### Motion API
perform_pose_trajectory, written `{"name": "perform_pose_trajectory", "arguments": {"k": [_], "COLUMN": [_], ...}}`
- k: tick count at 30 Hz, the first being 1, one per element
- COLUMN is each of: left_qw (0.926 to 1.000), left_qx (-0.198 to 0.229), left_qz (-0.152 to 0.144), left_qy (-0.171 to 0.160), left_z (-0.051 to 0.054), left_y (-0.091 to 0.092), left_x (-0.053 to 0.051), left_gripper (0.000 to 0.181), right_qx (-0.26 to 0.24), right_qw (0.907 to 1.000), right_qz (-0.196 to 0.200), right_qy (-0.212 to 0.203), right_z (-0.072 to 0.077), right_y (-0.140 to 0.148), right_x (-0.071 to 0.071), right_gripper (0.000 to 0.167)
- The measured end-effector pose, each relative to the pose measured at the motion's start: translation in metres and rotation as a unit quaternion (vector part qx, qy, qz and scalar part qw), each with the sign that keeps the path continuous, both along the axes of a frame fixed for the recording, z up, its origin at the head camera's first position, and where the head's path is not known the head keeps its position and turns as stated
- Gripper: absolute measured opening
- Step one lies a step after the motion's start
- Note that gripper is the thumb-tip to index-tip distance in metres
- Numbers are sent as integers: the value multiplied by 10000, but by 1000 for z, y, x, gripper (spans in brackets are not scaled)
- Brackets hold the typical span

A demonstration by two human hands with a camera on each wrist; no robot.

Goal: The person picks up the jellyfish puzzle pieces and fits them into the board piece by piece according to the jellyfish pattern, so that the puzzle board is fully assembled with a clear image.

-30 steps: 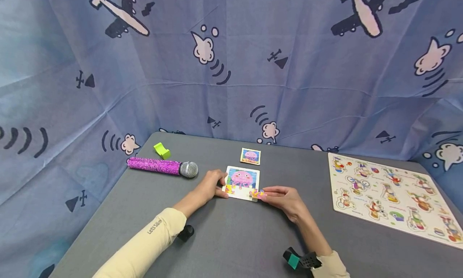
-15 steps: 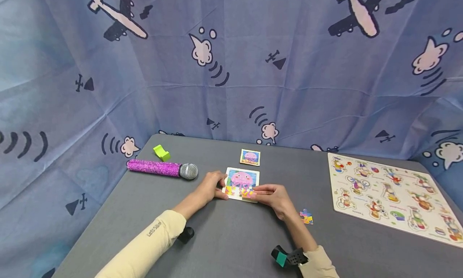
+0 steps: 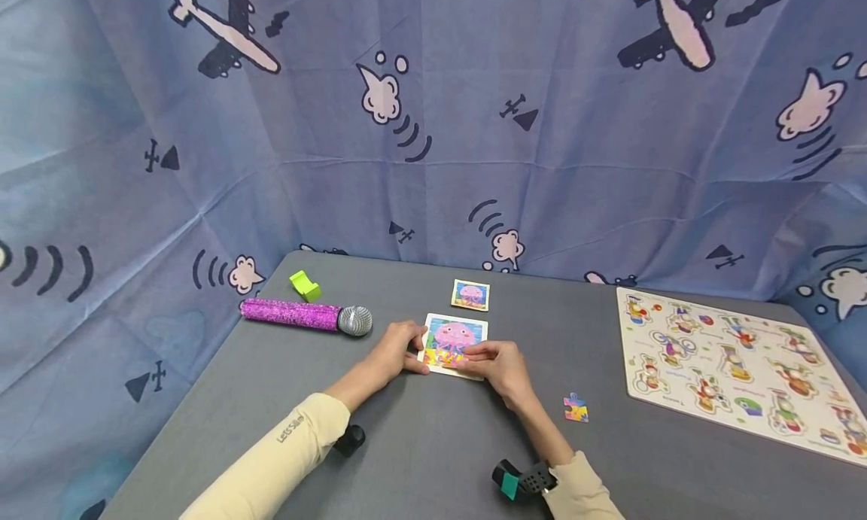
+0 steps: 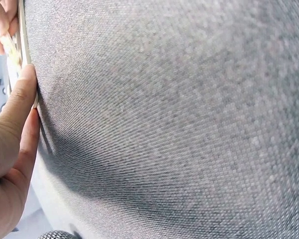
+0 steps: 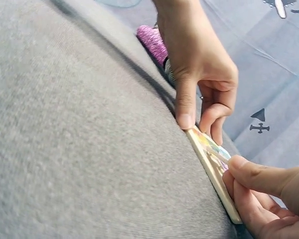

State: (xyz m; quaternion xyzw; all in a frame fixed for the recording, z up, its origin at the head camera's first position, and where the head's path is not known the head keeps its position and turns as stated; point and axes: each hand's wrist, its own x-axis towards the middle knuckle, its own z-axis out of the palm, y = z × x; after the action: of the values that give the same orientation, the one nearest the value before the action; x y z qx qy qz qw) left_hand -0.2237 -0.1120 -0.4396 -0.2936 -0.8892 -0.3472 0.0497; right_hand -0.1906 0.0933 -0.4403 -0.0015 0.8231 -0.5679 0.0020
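Note:
A small square jigsaw board (image 3: 447, 370) with a pink jellyfish picture lies mid-table. My left hand (image 3: 396, 347) grips its left edge, thumb at the near corner and fingers along the side. Over the board's near right part, my right hand (image 3: 497, 366) pinches a jigsaw piece (image 5: 218, 155) between thumb and fingers. In the right wrist view that piece is tilted, one end down at the board; the fingers hide part of it. Another jigsaw piece (image 3: 576, 408), blue, pink and yellow, lies loose to the right. A smaller jellyfish picture card (image 3: 470, 296) lies just behind the board.
A purple glitter microphone (image 3: 305, 315) lies to the left, with a green curved block (image 3: 305, 286) behind it. On the right is a large white picture puzzle board (image 3: 738, 369). A blue patterned curtain (image 3: 433, 114) hangs behind the grey table (image 3: 420, 460).
My right hand has moved left over the board with the pinched piece, which is now tilted. The loose piece on the right has come into view. My left hand stays on the board's edge.

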Motion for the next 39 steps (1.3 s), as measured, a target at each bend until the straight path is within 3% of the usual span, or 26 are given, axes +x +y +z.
{"name": "perform_pose_trajectory", "arguments": {"k": [4,17,21,32,39], "left_qw": [9999,9993,9993,9991,9994], "left_qx": [-24,215,234,227,221], "left_qz": [-6,15,13,-34,-54], "left_qy": [105,-319,-297,-357,-264], "left_z": [0,1,-1,-2,-1], "left_y": [0,0,1,0,-1], "left_x": [0,1,0,-1,-1], "left_gripper": [38,36,36,35,36], "right_qx": [515,1485,1647,1209,722], "right_qw": [9985,9864,9833,9914,9950], "right_qz": [-41,189,200,277,304], "right_qy": [167,682,750,408,621], "right_z": [2,8,8,9,4], "right_y": [-4,-10,-10,-10,-13], "right_x": [-1,-3,-4,-4,-5], "right_gripper": [16,16,16,25,20]}}
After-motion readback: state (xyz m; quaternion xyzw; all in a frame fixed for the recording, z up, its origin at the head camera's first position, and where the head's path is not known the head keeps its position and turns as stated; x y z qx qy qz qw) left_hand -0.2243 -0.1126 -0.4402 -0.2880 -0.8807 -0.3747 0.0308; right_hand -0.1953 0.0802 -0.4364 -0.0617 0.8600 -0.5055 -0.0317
